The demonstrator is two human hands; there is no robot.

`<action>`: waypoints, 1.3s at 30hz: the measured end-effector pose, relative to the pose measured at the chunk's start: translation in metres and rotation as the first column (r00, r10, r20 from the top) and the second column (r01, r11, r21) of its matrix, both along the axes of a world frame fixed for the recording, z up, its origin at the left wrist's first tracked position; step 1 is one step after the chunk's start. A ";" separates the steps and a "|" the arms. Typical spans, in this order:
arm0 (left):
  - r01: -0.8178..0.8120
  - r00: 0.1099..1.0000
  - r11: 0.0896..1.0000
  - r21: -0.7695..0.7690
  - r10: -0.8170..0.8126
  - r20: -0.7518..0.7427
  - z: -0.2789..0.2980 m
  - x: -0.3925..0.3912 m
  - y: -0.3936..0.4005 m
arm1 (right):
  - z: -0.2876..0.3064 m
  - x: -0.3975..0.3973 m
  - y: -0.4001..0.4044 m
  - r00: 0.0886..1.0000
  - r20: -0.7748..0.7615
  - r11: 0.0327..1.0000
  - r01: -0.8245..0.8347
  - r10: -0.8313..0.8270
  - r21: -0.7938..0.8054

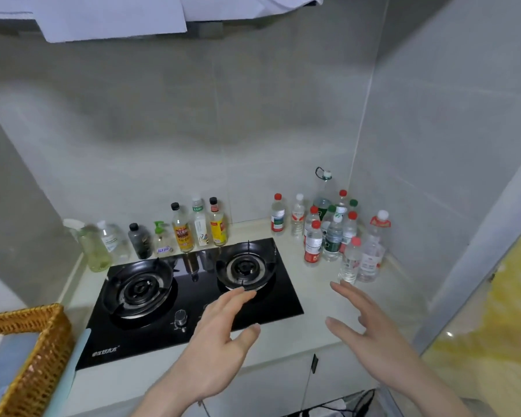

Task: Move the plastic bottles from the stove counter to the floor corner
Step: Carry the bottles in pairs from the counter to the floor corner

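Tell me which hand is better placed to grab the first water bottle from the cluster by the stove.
Right. The right hand is open, its fingertips close to the nearest clear bottle; the left hand hovers over the stove, farther away.

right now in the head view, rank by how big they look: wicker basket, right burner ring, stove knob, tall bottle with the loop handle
1. wicker basket, though it is nearest the camera and cut off by the frame
2. right burner ring
3. tall bottle with the loop handle, partly hidden by other bottles
4. stove knob
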State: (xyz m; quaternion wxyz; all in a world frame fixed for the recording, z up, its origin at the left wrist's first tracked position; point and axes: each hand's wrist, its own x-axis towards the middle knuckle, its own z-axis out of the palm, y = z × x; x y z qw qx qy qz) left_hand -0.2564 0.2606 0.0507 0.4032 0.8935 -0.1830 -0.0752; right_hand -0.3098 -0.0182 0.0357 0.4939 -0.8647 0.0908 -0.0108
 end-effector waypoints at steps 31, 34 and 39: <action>0.063 0.986 0.997 0.053 -0.054 -0.159 -0.088 0.238 -0.253 | -0.044 0.233 -0.261 0.983 0.012 0.976 0.181 -0.181 -0.122; 0.051 0.982 0.996 0.079 -0.036 -0.183 -0.097 0.254 -0.306 | -0.048 0.255 -0.292 0.988 -0.042 0.980 0.139 -0.146 -0.146; 0.060 0.982 0.984 0.166 -0.028 -0.187 -0.125 0.267 -0.385 | -0.044 0.279 -0.314 0.991 -0.133 0.985 -0.049 0.027 -0.168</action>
